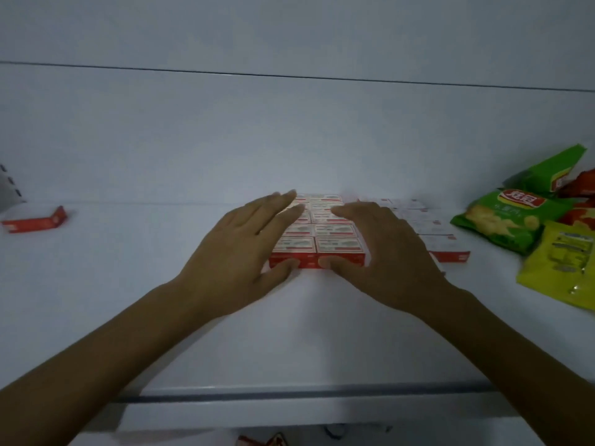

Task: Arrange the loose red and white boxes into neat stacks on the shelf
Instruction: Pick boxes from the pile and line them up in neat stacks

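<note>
On the middle of the shelf (289,333), our left hand (238,252) and right hand (386,252) lie spread, straight fingers pressing both sides of the block of boxes (318,235), thumbs (285,264) against its near face, seemingly to square the rows. More boxes (431,226) sit just right of it. One loose box (35,220) lies far left, and snack bags (502,220) lie far right.

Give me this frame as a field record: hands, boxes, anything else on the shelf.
left hand: fingers straight, against left side of box block, thumb on its front
right hand: fingers straight, against its right side, thumb on front
box block: two columns, centre of shelf
lone red box: far left, apart
row of boxes: right of block, partly behind right hand
other: green chip bag, yellow bag, far right
</note>
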Motion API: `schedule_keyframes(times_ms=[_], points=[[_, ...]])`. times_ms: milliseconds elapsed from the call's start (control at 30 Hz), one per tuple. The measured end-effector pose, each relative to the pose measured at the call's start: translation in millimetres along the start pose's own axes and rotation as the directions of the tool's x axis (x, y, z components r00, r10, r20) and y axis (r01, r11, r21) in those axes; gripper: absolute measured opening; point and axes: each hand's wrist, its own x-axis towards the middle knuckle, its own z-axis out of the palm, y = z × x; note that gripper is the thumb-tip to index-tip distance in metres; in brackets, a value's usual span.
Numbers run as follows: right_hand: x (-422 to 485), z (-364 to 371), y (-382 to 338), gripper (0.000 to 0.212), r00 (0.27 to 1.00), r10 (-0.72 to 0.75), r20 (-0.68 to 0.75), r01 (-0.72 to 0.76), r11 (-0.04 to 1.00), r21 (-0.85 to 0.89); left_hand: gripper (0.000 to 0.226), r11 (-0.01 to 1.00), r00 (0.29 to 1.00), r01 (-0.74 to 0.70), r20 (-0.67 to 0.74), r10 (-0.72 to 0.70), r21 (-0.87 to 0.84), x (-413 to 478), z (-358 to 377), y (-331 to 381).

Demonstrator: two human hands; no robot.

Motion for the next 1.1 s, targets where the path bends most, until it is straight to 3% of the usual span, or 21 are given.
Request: schedule_keyframes(times_ms=[400,567,667,833,967,1100], points=[[87.3,88.8,-192.4,0.054,0.946,-0.312,0.081,0.293,0.937,0.191,0.079,0.917,0.916,0.383,0.084,-0.393,0.11,-144.2,-59.4,-178.1],[109.3,135.8,-253.7,0.056,0.933,-0.357,0.051,0.337,0.912,0.234,0.077,0.888,0.886,0.448,0.083,-0.457,0.106,-187.1,-70.6,-241.6],[122.8,149.8,-279.4,0.054,0.935,-0.337,0.112,0.303,0.921,0.246,0.077,0.872,0.874,0.481,0.031,-0.485,0.092,-199.1,-69.5,-266.9],[148.2,176.7,-304.8,0.054,0.942,-0.256,0.216,0.205,0.951,0.231,0.064,0.834,0.824,0.546,-0.126,-0.552,-0.082,-200.7,-66.4,-283.1],[172.9,212.1,-324.2,0.055,0.958,-0.227,0.175,0.189,0.959,0.212,0.066,0.823,0.816,0.558,-0.113,-0.567,-0.103,-204.5,-57.5,-284.2],[193.4,242.0,-337.6,0.059,0.958,-0.22,0.182,0.157,0.939,0.306,0.063,0.786,0.777,0.602,-0.126,-0.617,-0.137,-207.4,-55.6,-291.9]])
